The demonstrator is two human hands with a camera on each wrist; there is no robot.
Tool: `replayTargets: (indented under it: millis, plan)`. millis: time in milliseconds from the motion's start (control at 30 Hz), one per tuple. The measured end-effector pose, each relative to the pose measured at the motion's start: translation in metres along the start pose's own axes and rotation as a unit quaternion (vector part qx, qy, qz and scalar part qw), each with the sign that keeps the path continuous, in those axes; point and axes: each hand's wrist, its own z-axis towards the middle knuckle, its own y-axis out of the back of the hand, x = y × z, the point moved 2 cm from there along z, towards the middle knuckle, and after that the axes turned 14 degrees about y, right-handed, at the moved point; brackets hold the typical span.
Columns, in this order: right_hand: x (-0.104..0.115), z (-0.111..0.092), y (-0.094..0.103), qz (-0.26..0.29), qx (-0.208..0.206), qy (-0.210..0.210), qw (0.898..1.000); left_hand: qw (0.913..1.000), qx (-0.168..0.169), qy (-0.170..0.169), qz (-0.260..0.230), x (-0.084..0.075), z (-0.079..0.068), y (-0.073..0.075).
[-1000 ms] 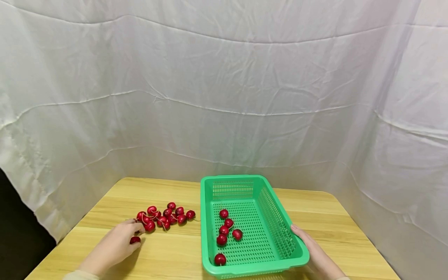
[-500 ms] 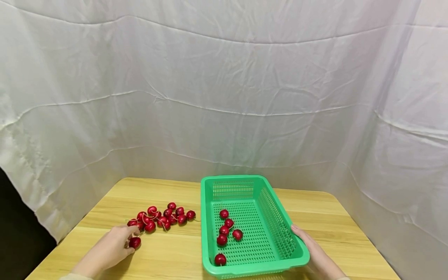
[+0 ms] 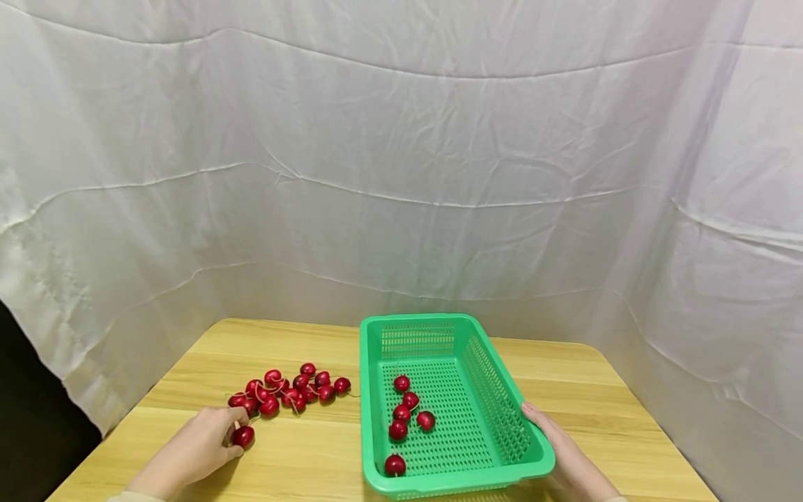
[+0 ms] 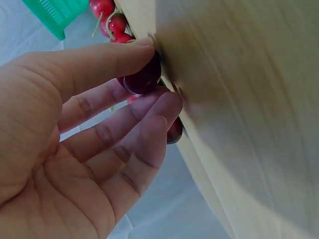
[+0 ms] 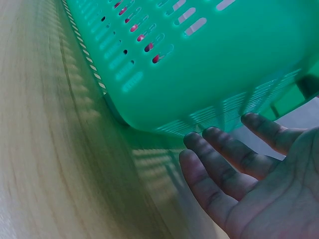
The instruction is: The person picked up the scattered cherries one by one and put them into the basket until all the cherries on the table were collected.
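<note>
My left hand point(image 3: 197, 446) is at the near left end of a loose pile of red cherries point(image 3: 291, 397) with thin stems. Thumb and fingers pinch one dark red cherry point(image 4: 143, 77) low over the wooden table; in the head view this cherry point(image 3: 243, 437) shows at the fingertips. Another cherry point(image 4: 174, 132) appears behind the fingers in the left wrist view. A green plastic basket point(image 3: 461, 478) stands right of the pile with several cherries point(image 3: 401, 413) inside. My right hand point(image 3: 567, 457) holds its right side, thumb at the rim, fingertips point(image 5: 192, 139) against the slotted outer wall.
The light wooden table point(image 3: 307, 460) carries everything. White cloth point(image 3: 401, 174) hangs behind it and along both sides. A dark gap point(image 3: 37, 404) shows beyond the cloth at the lower left.
My left hand has drawn slightly back and left, uncovering cherries at the pile's left end. The cherry at its fingertips shows more fully. Right hand and basket have stayed put.
</note>
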Motion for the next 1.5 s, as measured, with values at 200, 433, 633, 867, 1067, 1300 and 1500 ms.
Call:
replayTargets:
  millis: [200,433,633,867,1067,1300,1500]
  plan:
    - [-0.001,0.001,0.001,0.0,0.005,0.005,1.0,0.9999,-0.006,-0.011,-0.006,-0.001,0.0,0.001]
    - [-0.002,0.001,0.001,0.003,0.011,0.005,1.0,0.9998,-0.008,-0.018,-0.01,-0.003,-0.001,0.001]
    - [0.0,0.001,0.001,0.007,0.012,0.001,1.0,0.9994,-0.012,-0.029,-0.016,-0.006,0.0,0.004]
    - [0.001,0.003,0.001,0.009,0.018,0.01,1.0,0.9963,-0.03,-0.078,-0.022,-0.011,0.002,0.008]
    - [0.001,0.002,0.001,0.007,0.015,0.009,1.0,0.9947,-0.035,-0.095,-0.019,-0.018,0.004,0.012]
    - [-0.001,0.002,0.0,0.001,0.002,0.005,1.0,0.9905,-0.041,-0.13,-0.015,-0.029,0.009,0.017]
    - [-0.003,0.001,0.0,0.003,0.002,0.005,1.0,0.9873,-0.05,-0.151,-0.008,-0.039,0.013,0.022]
